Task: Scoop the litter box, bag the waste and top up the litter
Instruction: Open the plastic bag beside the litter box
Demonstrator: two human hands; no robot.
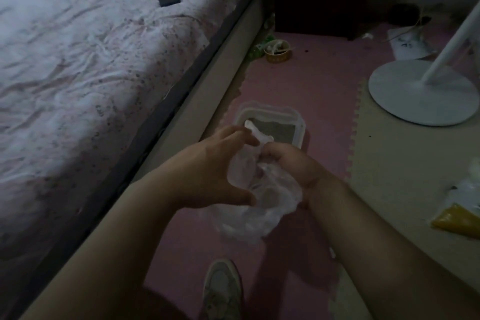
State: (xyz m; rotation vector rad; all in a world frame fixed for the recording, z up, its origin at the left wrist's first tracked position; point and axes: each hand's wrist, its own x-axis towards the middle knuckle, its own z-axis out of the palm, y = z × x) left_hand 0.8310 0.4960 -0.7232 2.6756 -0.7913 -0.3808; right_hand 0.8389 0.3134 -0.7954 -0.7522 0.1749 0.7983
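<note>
The person holds a thin, crumpled translucent plastic bag (259,189) in both hands, directly above the pink foam floor mat (311,91) and just short of the white rectangular plastic litter box (298,125). The left hand (218,166) has a loose, wide-spread grip, thumb below and fingers (246,135) pinching one edge of the bag near its top. The right hand (293,163) has a tighter grip, curled closed on the opposite edge. This two-sided hold appears intended to pull the mouth apart so waste can be dropped in.

The box sits on the mat beside the bed frame (181,122), grey litter visible inside. No scoop can be made out in this dim view.

A yellow-and-clear plastic pouch (457,218) lies well apart on the beige mat at right, possibly fresh litter; contents unconfirmed.

Assessment: bag being prepared; topping up not yet done.
</note>
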